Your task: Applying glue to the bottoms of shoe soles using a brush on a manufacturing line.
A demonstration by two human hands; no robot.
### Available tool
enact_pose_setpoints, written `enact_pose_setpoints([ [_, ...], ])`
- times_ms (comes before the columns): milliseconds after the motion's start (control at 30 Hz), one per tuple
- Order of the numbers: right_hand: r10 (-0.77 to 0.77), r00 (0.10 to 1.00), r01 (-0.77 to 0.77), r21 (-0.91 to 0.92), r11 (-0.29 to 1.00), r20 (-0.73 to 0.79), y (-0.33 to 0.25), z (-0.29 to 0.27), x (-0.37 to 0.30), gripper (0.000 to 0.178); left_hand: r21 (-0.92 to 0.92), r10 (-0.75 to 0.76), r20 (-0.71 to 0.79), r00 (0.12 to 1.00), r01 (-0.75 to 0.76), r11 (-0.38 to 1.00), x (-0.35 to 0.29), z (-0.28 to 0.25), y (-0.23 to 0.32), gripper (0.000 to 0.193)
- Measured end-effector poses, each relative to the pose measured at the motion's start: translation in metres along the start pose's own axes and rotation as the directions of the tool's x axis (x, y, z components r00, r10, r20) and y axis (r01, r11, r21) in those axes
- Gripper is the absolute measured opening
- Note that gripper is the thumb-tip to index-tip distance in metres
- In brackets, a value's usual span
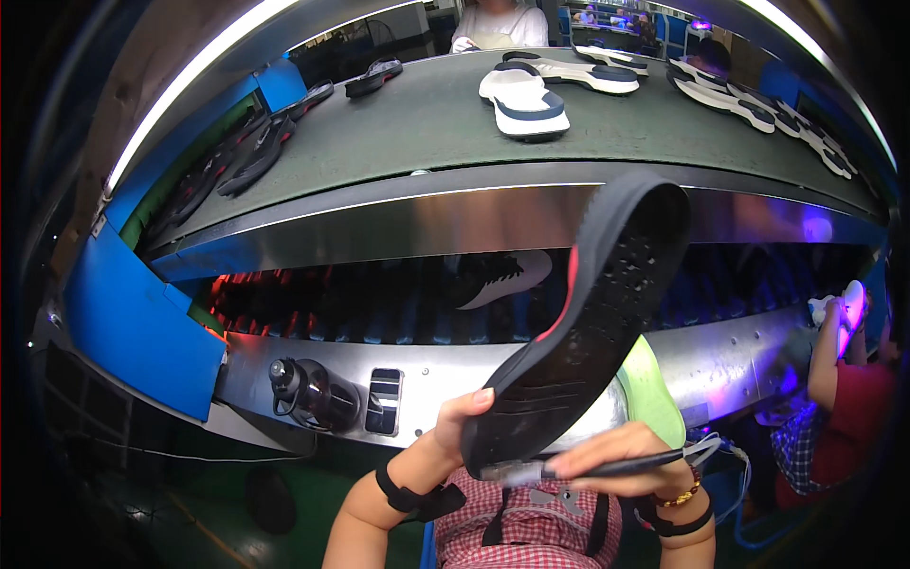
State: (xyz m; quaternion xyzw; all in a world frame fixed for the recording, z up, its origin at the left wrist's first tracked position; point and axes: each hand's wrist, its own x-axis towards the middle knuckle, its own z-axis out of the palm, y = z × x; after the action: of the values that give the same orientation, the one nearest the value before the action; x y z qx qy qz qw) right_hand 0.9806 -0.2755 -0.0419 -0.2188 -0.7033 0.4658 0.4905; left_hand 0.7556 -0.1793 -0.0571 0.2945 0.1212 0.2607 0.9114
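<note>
A black shoe sole [607,313] with a red strip along its side is held up, tilted, in front of me. My left hand [459,425] grips its lower end, with the thumb on the near face. In my right hand [621,455] is a brush [640,463] with a dark handle, the fingers closed round it. The brush's pale, motion-blurred head is at the sole's bottom edge; whether it touches cannot be made out. Behind the held sole, a light green sole-shaped piece [650,391] leans on the metal ledge, partly hidden.
A dark bottle [327,396] and a phone-like slab [384,401] are on the metal ledge [256,365]. Beyond, a green conveyor belt [379,142] carries white and black soles [523,102]. A lower shelf glows red at left. Co-workers [844,417] sit at right and stand at the far side [502,24].
</note>
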Motion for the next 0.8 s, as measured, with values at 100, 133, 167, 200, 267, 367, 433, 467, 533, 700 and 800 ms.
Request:
enact_pose_setpoints([
  [100, 0.205, 0.967, -0.185, -0.139, 0.973, 0.148, 0.003, -0.001, -0.003, 0.028, -0.062, -0.11, 0.067, 0.992, 0.114, 0.991, 0.006, -0.001, -0.001, 0.062],
  [133, 0.127, 0.98, -0.108, -0.128, 0.986, 0.155, 0.002, -0.002, -0.006, 0.028, -0.08, -0.149, 0.095, 0.984, 0.157, 0.984, 0.007, -0.001, 0.0, 0.06],
  [167, 0.122, 0.975, -0.094, -0.15, 0.984, 0.187, 0.002, -0.003, -0.008, 0.028, -0.106, -0.171, 0.138, 0.976, 0.186, 0.977, 0.009, 0.0, 0.0, 0.058],
  [200, 0.049, 0.981, -0.022, -0.143, 0.99, 0.187, 0.001, -0.004, -0.009, 0.028, -0.027, -0.202, 0.088, 0.975, 0.205, 0.978, 0.008, 0.001, 0.001, 0.056],
  [267, 0.086, 0.983, -0.054, -0.192, 0.98, 0.162, -0.001, -0.007, -0.012, 0.028, 0.037, -0.286, -0.023, 0.958, 0.287, 0.957, 0.009, 0.005, 0.003, 0.056],
  [367, 0.156, 0.969, -0.103, -0.26, 0.96, 0.189, -0.005, -0.01, -0.013, 0.029, 0.095, -0.363, -0.11, 0.925, 0.374, 0.923, 0.01, 0.012, 0.004, 0.055],
  [433, 0.227, 0.929, -0.114, -0.358, 0.927, 0.291, -0.007, -0.012, -0.014, 0.031, 0.124, -0.408, -0.133, 0.903, 0.423, 0.898, 0.012, 0.016, 0.005, 0.055],
  [467, 0.204, 0.92, -0.066, -0.382, 0.922, 0.334, -0.01, -0.015, -0.015, 0.034, 0.143, -0.428, -0.142, 0.893, 0.446, 0.884, 0.012, 0.018, 0.005, 0.055],
  [533, 0.141, 0.947, -0.042, -0.325, 0.945, 0.288, -0.014, -0.018, -0.016, 0.037, 0.149, -0.452, -0.152, 0.879, 0.473, 0.869, 0.012, 0.021, 0.005, 0.056],
  [700, 0.29, 0.908, -0.107, -0.499, 0.86, 0.304, -0.02, -0.023, -0.02, 0.032, 0.243, -0.47, -0.213, 0.857, 0.512, 0.824, 0.009, 0.024, 0.004, 0.057],
  [800, 0.26, 0.905, -0.051, -0.521, 0.852, 0.336, -0.025, -0.029, -0.022, 0.033, 0.186, -0.483, -0.174, 0.858, 0.51, 0.84, 0.008, 0.024, 0.005, 0.057],
])
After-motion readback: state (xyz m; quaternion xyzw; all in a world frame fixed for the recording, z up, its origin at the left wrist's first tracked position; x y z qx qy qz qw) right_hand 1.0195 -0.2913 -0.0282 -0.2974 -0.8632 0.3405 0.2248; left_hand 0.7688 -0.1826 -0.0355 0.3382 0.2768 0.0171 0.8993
